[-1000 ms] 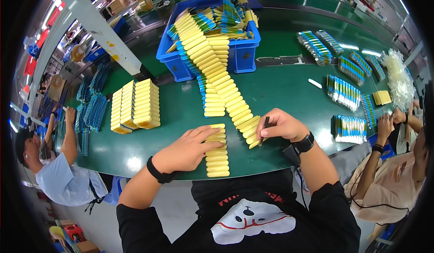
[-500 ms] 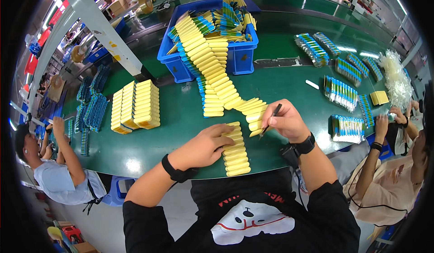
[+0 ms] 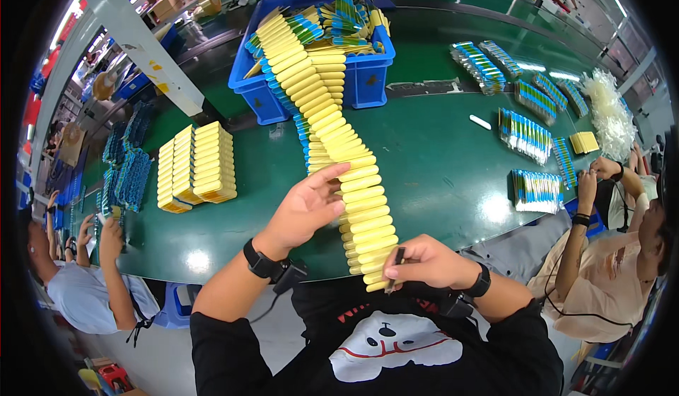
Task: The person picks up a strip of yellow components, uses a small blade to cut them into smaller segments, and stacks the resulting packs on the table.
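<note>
A long chain of overlapping yellow round-ended packets [image 3: 364, 191] runs from the blue bin down to the table's near edge. My left hand [image 3: 300, 208] is left of the chain, its fingers apart and the index fingertip at the packets' left ends. My right hand [image 3: 428, 261] is closed on a slim black pen-like tool [image 3: 396, 263], its point beside the right side of the chain's lowest packets. Whether it touches them I cannot tell. More yellow packets [image 3: 348, 237] show partly beneath the chain on its left.
The blue bin [image 3: 265, 106] holds more yellow and blue packets. Stacked yellow bundles [image 3: 205, 166] stand at left, blue bundles [image 3: 127, 177] beyond. Silver-blue bundles [image 3: 537, 191] and clear plastic [image 3: 608, 106] lie at right. A person works on each side. A post [image 3: 148, 42] rises at left.
The chain now lies over the short row of packets, reaching the near edge. My right hand with the tool has moved down and slightly left. My left hand has shifted left and up, fingers lifted off the row.
</note>
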Demonstrator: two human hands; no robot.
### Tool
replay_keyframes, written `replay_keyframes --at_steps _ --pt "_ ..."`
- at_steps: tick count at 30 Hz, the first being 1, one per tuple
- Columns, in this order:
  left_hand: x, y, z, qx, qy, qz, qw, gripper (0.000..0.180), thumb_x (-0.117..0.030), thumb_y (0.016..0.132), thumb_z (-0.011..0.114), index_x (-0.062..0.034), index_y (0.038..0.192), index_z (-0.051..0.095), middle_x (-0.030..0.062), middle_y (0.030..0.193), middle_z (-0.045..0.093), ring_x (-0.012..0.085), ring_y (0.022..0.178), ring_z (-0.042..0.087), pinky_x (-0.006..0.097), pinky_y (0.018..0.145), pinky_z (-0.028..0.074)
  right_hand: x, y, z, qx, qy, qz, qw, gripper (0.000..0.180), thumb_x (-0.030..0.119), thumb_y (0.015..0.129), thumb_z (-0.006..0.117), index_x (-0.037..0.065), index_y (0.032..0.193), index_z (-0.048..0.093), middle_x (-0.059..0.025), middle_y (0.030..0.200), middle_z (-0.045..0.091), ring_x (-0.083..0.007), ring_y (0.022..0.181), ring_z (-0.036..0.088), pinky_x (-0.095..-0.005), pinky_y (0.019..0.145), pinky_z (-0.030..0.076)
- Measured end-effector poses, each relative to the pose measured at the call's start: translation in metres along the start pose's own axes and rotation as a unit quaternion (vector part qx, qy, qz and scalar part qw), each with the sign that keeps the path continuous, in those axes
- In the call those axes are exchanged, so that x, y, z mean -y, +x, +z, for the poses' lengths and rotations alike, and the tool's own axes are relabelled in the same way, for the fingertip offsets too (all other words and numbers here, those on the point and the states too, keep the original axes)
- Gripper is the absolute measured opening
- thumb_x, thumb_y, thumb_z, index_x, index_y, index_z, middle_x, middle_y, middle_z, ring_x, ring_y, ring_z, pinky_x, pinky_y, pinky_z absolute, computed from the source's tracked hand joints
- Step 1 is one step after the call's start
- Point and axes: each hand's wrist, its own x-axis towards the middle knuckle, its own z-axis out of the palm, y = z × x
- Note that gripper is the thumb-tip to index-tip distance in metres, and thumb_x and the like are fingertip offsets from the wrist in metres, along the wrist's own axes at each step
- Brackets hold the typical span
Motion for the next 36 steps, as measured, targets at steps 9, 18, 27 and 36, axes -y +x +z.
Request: replay_keyframes --at_steps 9,18,27,36 --pt "0.004 0.006 -0.026 -0.044 0.670 0.025 0.740 0.070 -0.024 0.079 0.082 -0.0070 0.141 0.054 0.0180 0.139 0.055 0.0339 0.126 0.051 0.041 0.109 0.039 -0.003 0.032 -0.013 -0.026 -0.079 0.131 0.988 0.027 0.027 0.100 0.065 0.001 0.102 0.069 -0.0059 0.090 0.072 -0.0111 0.074 0.070 -0.0229 0.060 0.054" --pt "0.005 0.008 -0.036 -0.062 0.659 0.019 0.749 0.071 -0.024 0.077 0.083 -0.0095 0.140 0.055 0.0148 0.136 0.058 0.0332 0.121 0.051 0.042 0.109 0.037 0.048 0.045 -0.050 0.144 -0.288 0.066 0.944 0.020 0.020 0.096 0.069 0.001 0.100 0.074 -0.0028 0.088 0.074 -0.0079 0.081 0.065 -0.0266 0.073 0.052" --pt "0.006 0.008 -0.037 -0.071 0.643 0.034 0.762 0.075 -0.019 0.072 0.084 -0.0101 0.141 0.054 0.0130 0.134 0.059 0.0328 0.120 0.051 0.042 0.108 0.037 0.015 0.120 -0.061 -0.126 -0.462 -0.303 0.824 0.021 0.009 0.083 0.078 0.008 0.104 0.078 -0.0055 0.094 0.075 -0.0237 0.088 0.068 -0.0356 0.081 0.054" --pt "0.006 0.008 -0.038 -0.071 0.644 0.023 0.761 0.077 -0.019 0.072 0.085 -0.0113 0.142 0.055 0.0113 0.133 0.060 0.0317 0.117 0.052 0.041 0.106 0.039 0.020 0.117 -0.062 -0.133 -0.548 -0.239 0.791 0.017 0.013 0.081 0.079 0.015 0.097 0.078 0.0012 0.087 0.074 -0.0188 0.079 0.060 -0.0333 0.080 0.047"
